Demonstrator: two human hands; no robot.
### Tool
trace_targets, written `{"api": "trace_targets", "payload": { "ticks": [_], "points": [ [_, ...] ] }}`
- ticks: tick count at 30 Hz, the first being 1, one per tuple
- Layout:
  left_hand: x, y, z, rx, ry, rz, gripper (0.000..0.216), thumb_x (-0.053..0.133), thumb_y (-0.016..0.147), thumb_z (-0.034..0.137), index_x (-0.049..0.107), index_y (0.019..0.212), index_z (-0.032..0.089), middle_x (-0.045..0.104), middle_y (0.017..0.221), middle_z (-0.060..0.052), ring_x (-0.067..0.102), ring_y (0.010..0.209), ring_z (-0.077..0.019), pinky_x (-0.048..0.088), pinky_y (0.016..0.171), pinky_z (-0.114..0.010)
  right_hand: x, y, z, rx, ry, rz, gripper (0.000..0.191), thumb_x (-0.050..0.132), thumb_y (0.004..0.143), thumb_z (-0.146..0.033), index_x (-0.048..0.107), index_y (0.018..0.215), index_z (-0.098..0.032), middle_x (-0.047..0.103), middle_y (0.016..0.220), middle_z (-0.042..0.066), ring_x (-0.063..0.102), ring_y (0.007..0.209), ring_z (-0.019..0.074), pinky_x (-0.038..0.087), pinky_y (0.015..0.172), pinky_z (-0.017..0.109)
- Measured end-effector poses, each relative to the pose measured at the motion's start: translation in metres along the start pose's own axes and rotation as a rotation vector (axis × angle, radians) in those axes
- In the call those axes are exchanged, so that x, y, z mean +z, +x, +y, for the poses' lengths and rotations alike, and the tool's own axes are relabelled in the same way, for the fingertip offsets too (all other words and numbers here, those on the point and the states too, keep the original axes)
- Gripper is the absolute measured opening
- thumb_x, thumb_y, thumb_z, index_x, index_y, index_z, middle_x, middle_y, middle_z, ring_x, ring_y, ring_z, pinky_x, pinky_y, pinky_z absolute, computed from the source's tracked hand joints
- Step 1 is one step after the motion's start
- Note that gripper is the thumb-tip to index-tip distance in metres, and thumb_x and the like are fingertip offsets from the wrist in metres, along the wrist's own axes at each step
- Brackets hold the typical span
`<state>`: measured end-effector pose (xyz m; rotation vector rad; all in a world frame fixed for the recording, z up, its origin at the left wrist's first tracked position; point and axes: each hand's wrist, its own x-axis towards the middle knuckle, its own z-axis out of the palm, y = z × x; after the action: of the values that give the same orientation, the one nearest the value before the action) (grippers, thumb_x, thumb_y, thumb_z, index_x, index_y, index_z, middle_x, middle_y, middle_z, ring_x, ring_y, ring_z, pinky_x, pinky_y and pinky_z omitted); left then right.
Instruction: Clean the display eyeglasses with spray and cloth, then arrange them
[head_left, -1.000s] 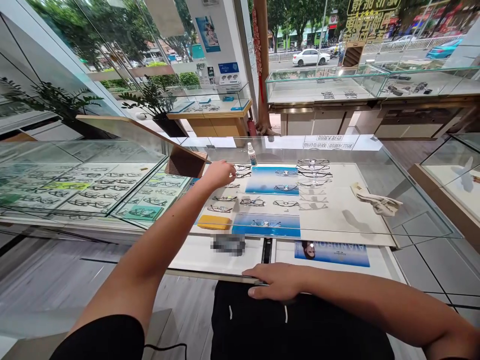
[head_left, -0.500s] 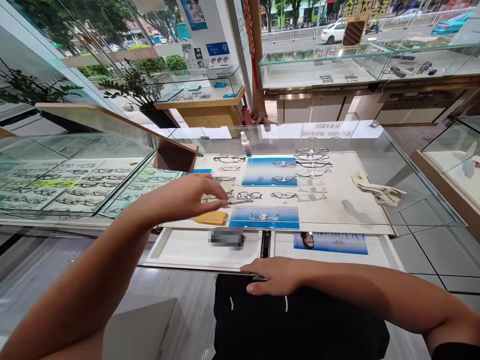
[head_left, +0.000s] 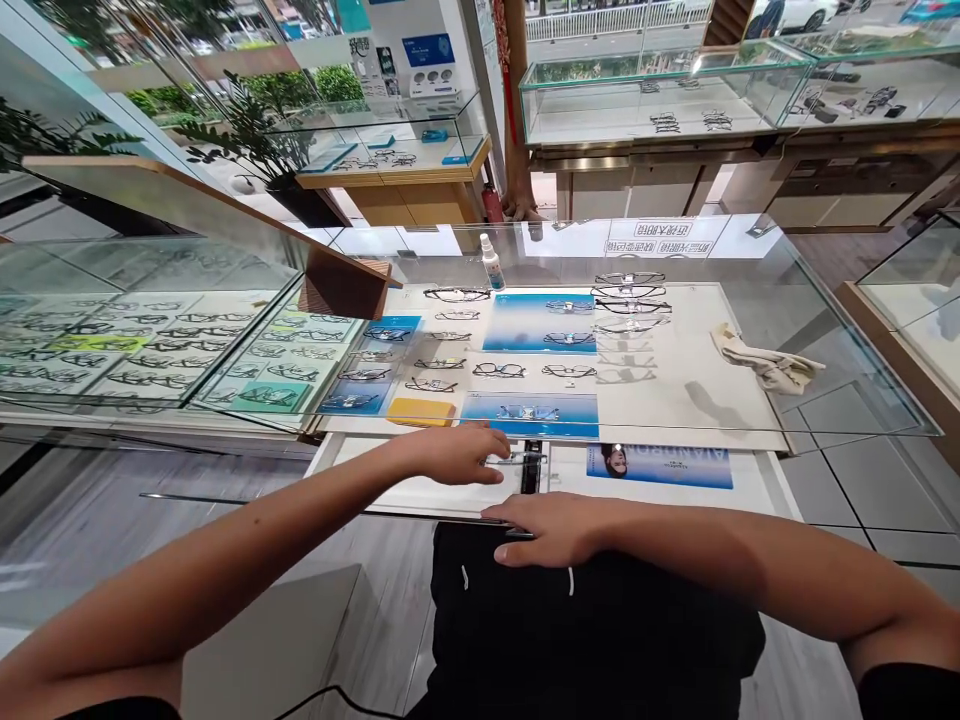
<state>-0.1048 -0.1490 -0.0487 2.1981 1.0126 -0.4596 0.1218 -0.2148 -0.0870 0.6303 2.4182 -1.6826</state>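
Note:
My left hand (head_left: 459, 455) is closed, thumb and fingers pinched on a thin silvery tool (head_left: 504, 460) whose exact kind is too small to make out. It hovers over the left section of a pulled-out white drawer (head_left: 409, 497) and covers much of it. On the drawer's front edge lies my right hand (head_left: 555, 525), fingers over the rim and thumb below, by a dark handle. Above, on the white display surface, sit several pairs of glasses, such as a black-framed pair (head_left: 499, 370), and a yellow cloth (head_left: 420, 411).
A white spray bottle (head_left: 491, 263) stands on the glass counter (head_left: 690, 255). A crumpled beige cloth (head_left: 769, 362) lies right. A wood-framed mirror (head_left: 337, 285) leans at left. A blue printed card (head_left: 660, 467) lies in the drawer's right section. More glass showcases stand behind.
My left hand has come down toward me from above the glasses to over the drawer, with the silvery tool in it. It now hides the dark object there. My right hand stays put.

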Motion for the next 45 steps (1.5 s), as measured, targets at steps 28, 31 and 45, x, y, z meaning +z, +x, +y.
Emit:
{"api": "trace_targets", "payload": {
  "ticks": [28, 31, 45],
  "points": [
    [-0.005, 0.19, -0.152, -0.435, 0.304, 0.848, 0.071, 0.034, 0.103, 0.058, 0.044, 0.161, 0.018, 0.039, 0.169, -0.016, 0.025, 0.155, -0.0423, 0.018, 0.119, -0.06, -0.01, 0.01, 0.002, -0.029, -0.026, 0.013, 0.079, 0.055, 0.094, -0.07, 0.048, 0.157, -0.022, 0.059, 0.153, 0.02, 0.06, 0.137, 0.0433, 0.052, 0.107, 0.052],
    [-0.004, 0.194, -0.159, -0.436, 0.298, 0.823, 0.072, 0.034, 0.102, 0.061, 0.049, 0.158, 0.018, 0.043, 0.167, -0.017, 0.024, 0.155, -0.0429, 0.017, 0.119, -0.062, -0.012, 0.01, 0.003, -0.06, -0.002, 0.012, 0.077, 0.055, 0.095, -0.068, 0.05, 0.155, -0.021, 0.06, 0.152, 0.02, 0.059, 0.139, 0.0414, 0.049, 0.11, 0.051],
    [-0.004, 0.191, -0.153, -0.415, 0.316, 0.77, 0.07, 0.036, 0.102, 0.061, 0.047, 0.158, 0.02, 0.045, 0.165, -0.018, 0.022, 0.157, -0.0412, 0.016, 0.12, -0.06, -0.016, 0.011, 0.001, -0.061, 0.011, -0.009, 0.072, 0.056, 0.095, -0.067, 0.054, 0.151, -0.022, 0.063, 0.149, 0.017, 0.059, 0.139, 0.0387, 0.047, 0.114, 0.05]
  ]
}}
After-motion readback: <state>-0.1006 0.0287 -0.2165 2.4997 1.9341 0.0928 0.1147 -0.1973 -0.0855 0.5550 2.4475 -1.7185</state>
